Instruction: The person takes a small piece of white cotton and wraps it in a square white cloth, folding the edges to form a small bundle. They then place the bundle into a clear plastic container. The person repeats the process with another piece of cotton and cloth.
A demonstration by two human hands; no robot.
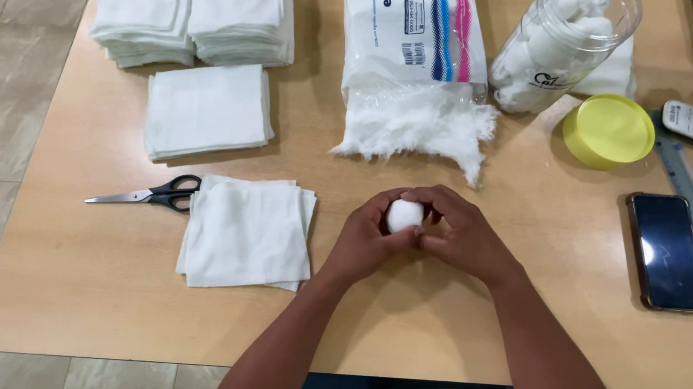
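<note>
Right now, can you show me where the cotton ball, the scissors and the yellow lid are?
cotton ball [404, 213], head view, on its white top between both hands.
scissors [177, 192], head view, on the black handles.
yellow lid [608, 129], head view, on the middle of its flat top.

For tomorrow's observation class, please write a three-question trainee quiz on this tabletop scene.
1. What do both hands hold?
2. True or false: the yellow lid is screwed onto the jar.
3. The scissors lie: A) left of a gauze stack B) on the phone C) inside the jar.

Key: 1. A cotton ball, between left hand and right hand. 2. False. 3. A.
</note>
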